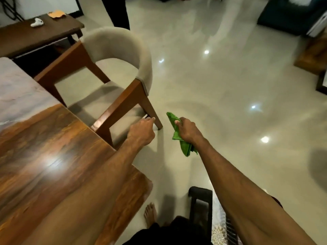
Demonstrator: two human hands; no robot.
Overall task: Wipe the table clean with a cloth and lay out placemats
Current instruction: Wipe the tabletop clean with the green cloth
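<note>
Gripping a crumpled bright green cloth (178, 135) in a closed right hand (187, 131), out over the pale glossy floor (221, 85), well off the polished brown wooden table (53, 147) at left. Curling loosely near the front leg of a beige upholstered chair with a wooden frame (115, 82), left hand (141, 129) holding nothing; contact with the leg unclear. Bare foot (150, 214) below.

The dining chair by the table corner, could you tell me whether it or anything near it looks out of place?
The chair stands angled away from the table, turned out rather than tucked in square. The left hand is near its front leg; the right hand holds the green cloth over the floor. No spill or damage shows.
</note>
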